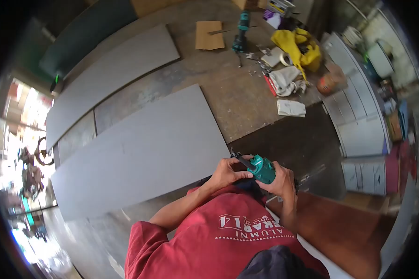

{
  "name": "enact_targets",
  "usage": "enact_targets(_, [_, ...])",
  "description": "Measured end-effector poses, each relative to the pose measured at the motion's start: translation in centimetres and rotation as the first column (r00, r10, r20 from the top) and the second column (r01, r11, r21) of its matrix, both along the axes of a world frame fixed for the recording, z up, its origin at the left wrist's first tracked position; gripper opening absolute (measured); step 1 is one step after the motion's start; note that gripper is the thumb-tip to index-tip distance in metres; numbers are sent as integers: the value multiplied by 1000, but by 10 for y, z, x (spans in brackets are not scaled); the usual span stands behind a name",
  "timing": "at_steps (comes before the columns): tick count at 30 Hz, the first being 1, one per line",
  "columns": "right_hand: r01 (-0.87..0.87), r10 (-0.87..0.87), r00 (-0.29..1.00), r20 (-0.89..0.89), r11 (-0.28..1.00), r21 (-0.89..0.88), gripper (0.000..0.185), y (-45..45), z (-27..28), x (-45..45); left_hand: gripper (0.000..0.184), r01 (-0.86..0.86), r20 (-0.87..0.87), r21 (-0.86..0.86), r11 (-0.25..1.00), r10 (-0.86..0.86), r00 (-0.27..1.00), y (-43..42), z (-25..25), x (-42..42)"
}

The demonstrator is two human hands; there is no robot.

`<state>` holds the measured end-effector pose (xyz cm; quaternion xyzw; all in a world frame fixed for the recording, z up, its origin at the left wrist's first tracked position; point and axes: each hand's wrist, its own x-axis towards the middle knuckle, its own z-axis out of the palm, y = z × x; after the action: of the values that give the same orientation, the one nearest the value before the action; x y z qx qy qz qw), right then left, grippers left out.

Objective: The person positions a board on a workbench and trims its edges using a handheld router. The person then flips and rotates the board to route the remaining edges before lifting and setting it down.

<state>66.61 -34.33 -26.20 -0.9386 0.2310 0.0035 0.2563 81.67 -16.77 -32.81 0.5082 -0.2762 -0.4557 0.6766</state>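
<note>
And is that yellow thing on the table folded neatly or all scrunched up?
Scrunched up: the yellow thing has bumpy creases and uneven edges.

From the head, one wide view faces forward and down; red shirt (pixel 195 228) close at six o'clock; left hand (pixel 226 174) and right hand (pixel 281 180) near, toward four-five; workbench (pixel 239 104) farther, toward twelve.

Long grey boards (pixel 139 149), smooth, matt; brown bench (pixel 237 100), scuffed, stained; yellow crumpled cloth (pixel 307 51), upper right.

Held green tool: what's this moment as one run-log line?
left hand at black shaft | right hand holds green tool | grey panel on table
</note>
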Motion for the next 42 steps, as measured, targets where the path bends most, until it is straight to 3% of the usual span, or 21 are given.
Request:
enact_targets(2, [-119,120,993,-2,993,19,59,-36,-3,19,57,-72,-17,185,980,76,997,-17,3,0])
enact_targets(7, [-378,374,923,-88,925,-36,61,-115,4,66,53,-401,4,110,909,403,915,-59,11,-29])
enact_targets(9, [-581,581,814,4,814,0,59,-147,-5,88,51,-516,33,82,853,515,857,-67,3,-53])
enact_targets(11, [-658,657,753,-44,753,-25,58,-163,-2,115,47,-512,-25,260,819,535,844,-54,-11,-75])
enact_targets(13, [-828,843,538,2,529,-186,55,-175,-4,146,49,-496,1,383,780,536,844,-40,-19,-100])
enact_targets(14, [-842,857,515,11,508,-182,55,-182,-10,163,52,-551,44,464,693,603,796,-31,-48,-123])
enact_targets(16, [-882,953,303,-24,271,-385,50,-187,-25,195,54,-616,96,549,565,689,718,-13,-97,-176])
enact_targets(17, [-894,965,263,-16,238,-380,50,-188,-29,213,55,-642,100,630,437,774,625,-6,-120,-205])
enact_targets(20, [-909,992,38,-117,-15,-417,45,-186,-38,264,53,-654,231,755,53,912,340,9,-190,-310])
enact_targets(22, [-874,993,-41,-111,-89,-478,40,-190,-58,294,50,-441,54,897,-24,997,54,3,-193,-368])
enact_targets(23, [-865,990,-94,-107,-134,-483,40,-190,-65,307,48,-453,81,891,-30,992,94,0,-210,-413])
enact_targets(25, [-883,990,-106,-93,-137,-450,41,-196,-77,323,46,-462,110,885,-47,988,110,-23,-218,-458])
enact_targets(29, [-841,991,-118,-58,-131,-526,46,-205,-91,330,40,-396,38,911,-112,981,-190,-73,-173,-468])
enact_targets(31, [-871,995,17,-103,-36,-489,56,-207,-97,324,40,-402,-16,910,-97,963,-269,-82,-165,-453])
enact_targets(32, [-872,994,-16,-104,-64,-486,56,-202,-93,319,40,-413,-54,907,-77,954,-295,-82,-163,-444])
enact_targets(34, [-874,957,151,-249,12,-485,66,-191,-77,307,39,-451,-130,892,-35,935,-329,-74,-164,-425])
enact_targets(35, [-873,961,127,-245,-9,-487,66,-188,-75,299,39,-473,-168,881,-15,924,-342,-67,-164,-415])
enact_targets(37, [-836,915,299,-271,114,-536,74,-179,-70,288,39,-515,-247,857,26,897,-366,-47,-165,-395])
enact_targets(39, [-839,835,447,-321,266,-475,75,-144,-36,261,39,-552,-329,831,70,861,-387,-19,-166,-381])
enact_targets(40, [-788,839,492,-232,316,-528,73,-137,-47,252,38,-571,-374,815,95,839,-394,-3,-167,-373])
enact_targets(42, [-746,830,557,-18,491,-449,66,-92,-44,223,38,-601,-448,788,137,796,-406,33,-166,-363])
